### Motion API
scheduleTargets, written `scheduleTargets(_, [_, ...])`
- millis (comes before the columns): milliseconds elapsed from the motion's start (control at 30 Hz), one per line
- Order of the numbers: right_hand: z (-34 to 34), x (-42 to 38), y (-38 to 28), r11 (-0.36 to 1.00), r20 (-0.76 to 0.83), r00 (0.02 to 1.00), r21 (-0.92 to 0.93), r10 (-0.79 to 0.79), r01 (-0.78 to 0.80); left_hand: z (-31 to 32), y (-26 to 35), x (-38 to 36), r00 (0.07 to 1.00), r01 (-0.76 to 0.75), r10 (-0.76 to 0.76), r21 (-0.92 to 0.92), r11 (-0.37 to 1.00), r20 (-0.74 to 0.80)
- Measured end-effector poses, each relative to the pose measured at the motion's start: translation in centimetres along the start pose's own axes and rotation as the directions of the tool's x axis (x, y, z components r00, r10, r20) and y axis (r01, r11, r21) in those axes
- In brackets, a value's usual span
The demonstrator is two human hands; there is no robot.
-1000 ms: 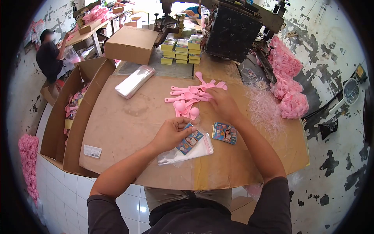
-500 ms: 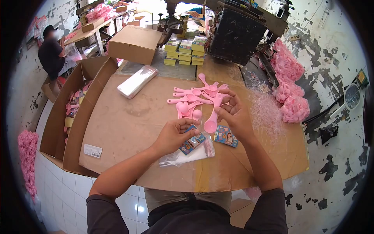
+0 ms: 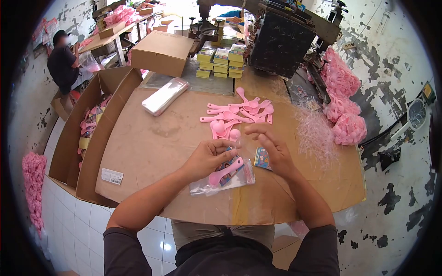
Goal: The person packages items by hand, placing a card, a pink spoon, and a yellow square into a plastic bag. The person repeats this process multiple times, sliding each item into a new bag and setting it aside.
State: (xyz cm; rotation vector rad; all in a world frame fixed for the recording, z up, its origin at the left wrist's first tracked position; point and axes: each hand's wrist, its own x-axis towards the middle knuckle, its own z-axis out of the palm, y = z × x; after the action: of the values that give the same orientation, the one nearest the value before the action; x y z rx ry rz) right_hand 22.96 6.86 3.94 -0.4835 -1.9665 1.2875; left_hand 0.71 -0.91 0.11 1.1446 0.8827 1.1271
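Observation:
My left hand pinches the upper edge of a clear plastic bag. A blue printed card shows at the bag, and a pink spoon lies over it, its bowl toward the lower left. To the right, my right hand is raised with its fingers apart and nothing in them. Partly under that hand is a small stack of printed cards. Beyond both hands lies a pile of pink spoons on the cardboard-covered table.
A pack of clear bags lies at the back left. Behind are stacked cards, a closed carton and a black machine box. An open carton flanks the table's left side. Another person sits far left.
The pink spoon that my right hand held upright now lies over the card and bag, let go. My right hand has opened. My left hand stays at the bag's edge.

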Motion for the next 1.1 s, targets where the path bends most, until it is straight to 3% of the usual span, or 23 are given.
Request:
scheduleTargets(33, [0.1, 0.2, -1.1, 0.983, -0.031, 0.995, 0.161, 0.095, -0.089, 0.0, -0.1, -0.1, 0.999, 0.001, -0.001, -0.006, 1.000, 0.040])
scheduleTargets(67, [0.1, 0.5, -1.9, 1.000, 0.029, 1.000, -0.017, -0.008, 0.009, -0.2, 0.0, -0.1, 0.997, 0.000, 0.001, -0.009, 1.000, 0.081])
scheduleTargets(133, [0.0, 1.0, -3.5, 0.910, 0.192, 0.965, -0.341, -0.178, 0.235, -0.6, 0.0, -0.1, 0.988, -0.005, 0.007, -0.014, 1.000, 0.154])
scheduleTargets(200, [-0.4, 1.0, -4.7, 0.911, 0.279, 0.940, -0.304, -0.194, 0.278, -1.1, -0.2, -0.1, 0.976, -0.009, 0.013, -0.023, 1.000, 0.218])
scheduleTargets(233, [-0.5, 1.1, -5.5, 0.911, 0.324, 0.924, -0.284, -0.203, 0.300, -0.8, 0.0, -0.1, 0.982, -0.068, 0.081, -0.082, 0.994, 0.172])
scheduleTargets(300, [-0.4, 1.6, -8.2, 0.754, 0.283, 0.898, -0.489, -0.338, 0.438, 0.4, 0.6, -0.4, 0.976, -0.189, 0.206, -0.194, 0.963, 0.068])
scheduleTargets(333, [-0.3, 1.7, -9.4, 0.652, 0.274, 0.873, -0.583, -0.404, 0.485, 0.4, 0.9, -0.5, 0.966, -0.245, 0.251, -0.103, 0.964, 0.057])
scheduleTargets(433, [-0.4, 1.6, -10.9, 0.525, 0.259, 0.879, -0.722, -0.401, 0.452, 0.2, 1.4, -0.8, 0.930, -0.366, 0.357, 0.132, 0.921, 0.087])
scheduleTargets(533, [-0.2, 0.9, -10.2, 0.549, 0.204, 0.964, -0.793, -0.171, 0.265, 0.5, 1.6, -1.5, 0.898, -0.439, 0.410, 0.262, 0.860, 0.158])
scheduleTargets(600, [0.2, 1.0, -9.9, 0.605, 0.147, 0.963, -0.753, -0.228, 0.258, 1.2, 1.5, -1.8, 0.876, -0.483, 0.454, 0.330, 0.811, 0.163])
scheduleTargets(733, [1.1, 1.0, -9.3, 0.655, 0.125, 0.953, -0.701, -0.275, 0.281, 1.5, 1.6, -1.7, 0.904, -0.425, 0.413, 0.310, 0.850, 0.107])
scheduleTargets(833, [1.6, 0.9, -9.4, 0.692, 0.154, 0.970, -0.681, -0.187, 0.241, 1.5, 1.9, -1.8, 0.922, -0.387, 0.380, 0.252, 0.887, 0.078])
scheduleTargets(933, [1.8, 1.1, -8.9, 0.659, 0.171, 0.959, -0.698, -0.227, 0.280, 1.1, 1.4, -1.6, 0.933, -0.360, 0.357, 0.155, 0.920, 0.052])
scheduleTargets(1100, [2.4, 1.6, -7.5, 0.647, 0.035, 0.928, -0.707, -0.370, 0.285, 1.5, 1.3, -1.4, 0.933, -0.357, 0.359, 0.045, 0.933, -0.026])
